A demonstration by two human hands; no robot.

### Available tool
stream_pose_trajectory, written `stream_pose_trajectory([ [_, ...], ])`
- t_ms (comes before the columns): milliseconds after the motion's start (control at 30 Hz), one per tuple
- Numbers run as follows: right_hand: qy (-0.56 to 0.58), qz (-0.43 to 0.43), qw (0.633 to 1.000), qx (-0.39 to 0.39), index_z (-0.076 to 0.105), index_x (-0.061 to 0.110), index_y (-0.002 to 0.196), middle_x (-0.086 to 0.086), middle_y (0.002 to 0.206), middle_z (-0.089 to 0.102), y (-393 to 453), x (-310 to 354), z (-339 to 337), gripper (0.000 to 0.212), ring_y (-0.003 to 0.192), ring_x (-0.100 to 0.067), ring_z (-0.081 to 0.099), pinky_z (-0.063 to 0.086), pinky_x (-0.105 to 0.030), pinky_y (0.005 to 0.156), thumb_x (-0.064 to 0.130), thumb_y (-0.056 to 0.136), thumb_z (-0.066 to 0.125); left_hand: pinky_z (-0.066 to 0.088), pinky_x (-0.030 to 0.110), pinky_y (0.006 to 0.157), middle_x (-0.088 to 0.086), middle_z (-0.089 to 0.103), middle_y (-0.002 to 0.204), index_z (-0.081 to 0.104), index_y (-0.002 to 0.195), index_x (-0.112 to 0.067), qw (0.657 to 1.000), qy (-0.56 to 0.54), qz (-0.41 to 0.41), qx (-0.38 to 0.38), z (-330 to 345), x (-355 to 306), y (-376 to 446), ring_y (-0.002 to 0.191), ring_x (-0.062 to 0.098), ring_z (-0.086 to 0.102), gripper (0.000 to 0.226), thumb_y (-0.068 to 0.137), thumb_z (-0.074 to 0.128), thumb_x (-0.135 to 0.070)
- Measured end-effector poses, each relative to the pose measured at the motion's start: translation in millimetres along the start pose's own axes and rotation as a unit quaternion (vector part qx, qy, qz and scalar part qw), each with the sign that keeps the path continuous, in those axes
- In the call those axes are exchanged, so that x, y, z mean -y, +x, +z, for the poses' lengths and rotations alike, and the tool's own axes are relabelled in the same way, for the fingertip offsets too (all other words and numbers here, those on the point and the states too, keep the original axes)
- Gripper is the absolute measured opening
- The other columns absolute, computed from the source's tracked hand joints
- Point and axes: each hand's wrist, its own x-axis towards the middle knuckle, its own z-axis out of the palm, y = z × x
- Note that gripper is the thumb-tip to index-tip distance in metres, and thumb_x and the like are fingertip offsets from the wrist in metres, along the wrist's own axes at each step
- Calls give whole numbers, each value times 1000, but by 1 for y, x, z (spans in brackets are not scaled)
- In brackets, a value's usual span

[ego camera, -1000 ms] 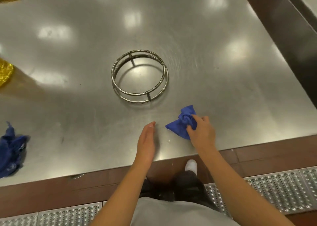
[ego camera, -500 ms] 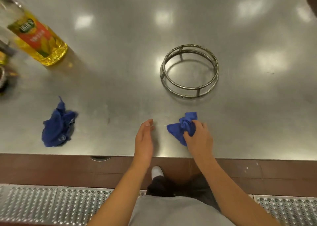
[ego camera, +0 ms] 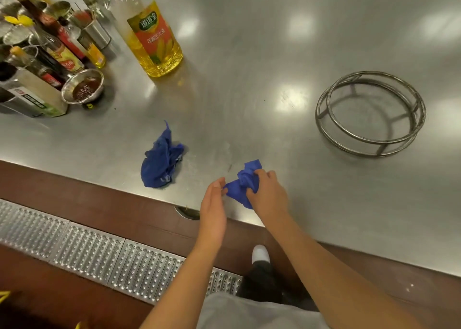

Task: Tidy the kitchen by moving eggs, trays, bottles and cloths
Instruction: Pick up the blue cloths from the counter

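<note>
1. Bunched blue cloth (ego camera: 239, 186) partly covered by right hand (ego camera: 268, 194); part under palm hidden, fingers curled round the bundle, gripping it at the near edge of steel counter (ego camera: 249, 66)
2. Left hand (ego camera: 212, 216) edge-on, fingers straight and close together, tips touching or just beside the cloth's left corner; contact hard to confirm
3. Second blue cloth (ego camera: 159, 161) crumpled on the counter, left of the hands, near the front edge, apart from both hands
4. Oil bottle (ego camera: 152, 34) upright at far left-centre, neck and cap cut off by the top of the frame; label text not legible
5. Cluster of sauce bottles (ego camera: 57, 49) and metal canisters at far left, overlapping one another, count unclear; some cut off by the left edge
6. Small steel bowl (ego camera: 83, 89) of dark sauce at the near side of that cluster
7. Wire ring stand (ego camera: 369, 114) on the right, well apart from hands and cloths
8. Bare counter between second cloth, oil bottle and ring stand; glare patches on the steel
9. Counter front edge runs diagonally, brown floor strip and studded metal grate (ego camera: 87, 248) below it; round fitting under the edge partly hidden by left hand
10. White shoe tip (ego camera: 260, 252) between forearms
</note>
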Motion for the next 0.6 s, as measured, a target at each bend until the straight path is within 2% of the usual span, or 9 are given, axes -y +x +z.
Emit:
stream_pose_trajectory([
  [133,-4,1,1000,-9,52,20,125,-5,114,51,0,1,2,34,78,-22,56,44,-30,67,24,92,58,42,40,111,-14,64,121,60,131,-20,1000,-2,-8,7,3,0,-1,115,3,60,37,108,32,-29],
  [300,-6,1,1000,-17,52,22,129,-5,118,51,-5,-13,-12,38,88,-27,62,51,-35,73,24,91,59,43,42,110,-9,65,124,63,126,-22,999,5,-19,31,29,-3,-7,114,5,62,35,107,35,-31],
  [500,11,52,997,-59,54,21,128,-6,118,51,-7,-76,-61,35,90,-27,62,52,-35,76,22,93,57,40,44,113,-7,64,127,62,121,-29,996,39,-10,76,75,-4,-18,115,7,61,33,108,32,-32],
  [600,30,84,991,-96,56,19,124,-7,113,53,-13,-120,-93,33,88,-29,62,48,-34,72,20,92,56,40,45,112,-5,64,127,62,120,-29,993,52,-2,106,109,-2,-30,113,7,61,33,109,31,-33],
])
